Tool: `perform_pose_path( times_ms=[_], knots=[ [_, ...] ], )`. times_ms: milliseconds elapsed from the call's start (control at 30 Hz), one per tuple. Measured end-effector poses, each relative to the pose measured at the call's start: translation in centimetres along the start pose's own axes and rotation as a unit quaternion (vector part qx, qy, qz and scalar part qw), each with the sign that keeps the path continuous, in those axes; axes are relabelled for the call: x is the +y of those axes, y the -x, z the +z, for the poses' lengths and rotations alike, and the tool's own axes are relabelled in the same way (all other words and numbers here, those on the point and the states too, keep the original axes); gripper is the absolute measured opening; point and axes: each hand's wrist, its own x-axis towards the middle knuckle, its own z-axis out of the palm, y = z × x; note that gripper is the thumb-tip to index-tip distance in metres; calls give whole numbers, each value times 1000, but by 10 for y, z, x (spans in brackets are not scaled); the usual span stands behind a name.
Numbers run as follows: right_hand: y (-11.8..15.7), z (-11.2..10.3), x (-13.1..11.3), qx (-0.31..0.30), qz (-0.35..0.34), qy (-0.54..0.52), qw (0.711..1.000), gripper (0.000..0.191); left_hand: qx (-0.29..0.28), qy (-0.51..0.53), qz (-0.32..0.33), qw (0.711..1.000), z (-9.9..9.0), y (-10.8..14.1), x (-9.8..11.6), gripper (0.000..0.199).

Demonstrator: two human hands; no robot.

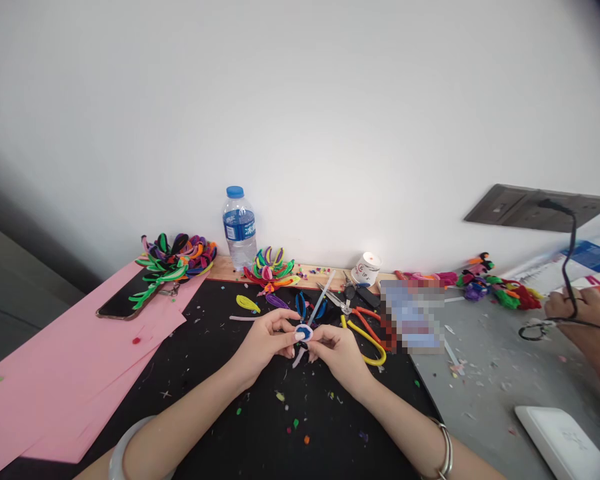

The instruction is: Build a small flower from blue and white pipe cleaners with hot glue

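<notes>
Between my two hands, above the black mat (pixel 260 433), is a small round pipe-cleaner piece (pixel 304 331) with a pale rim and a blue middle. My left hand (pixel 273 337) pinches it from the left, thumb on its front. From the right, my right hand (pixel 335 353) grips its edge with bent fingers. Blue pipe-cleaner loops (pixel 301 305) stand just behind it. A pale glue stick (pixel 323 297) lies beyond my fingers. Close to my right hand are pliers with red handles (pixel 370 323) and a yellow-handled tool (pixel 375 353).
A water bottle (pixel 239 233), pipe-cleaner bundles (pixel 173 260) and a paper cup (pixel 367 269) line the wall. Pink paper (pixel 80 360) with a phone (pixel 123 297) lies left. Another person's hand (pixel 580 307) is at right by a black cable (pixel 570 260) and a white box (pixel 565 440).
</notes>
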Motion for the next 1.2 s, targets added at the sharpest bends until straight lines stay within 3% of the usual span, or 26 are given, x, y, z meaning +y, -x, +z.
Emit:
perform_pose_path(
  times_ms=[1200],
  knots=[
    [-5,-3,5,-15,-7,-63,998,20,3,-15,21,1000,-3,0,1,32]
  ],
)
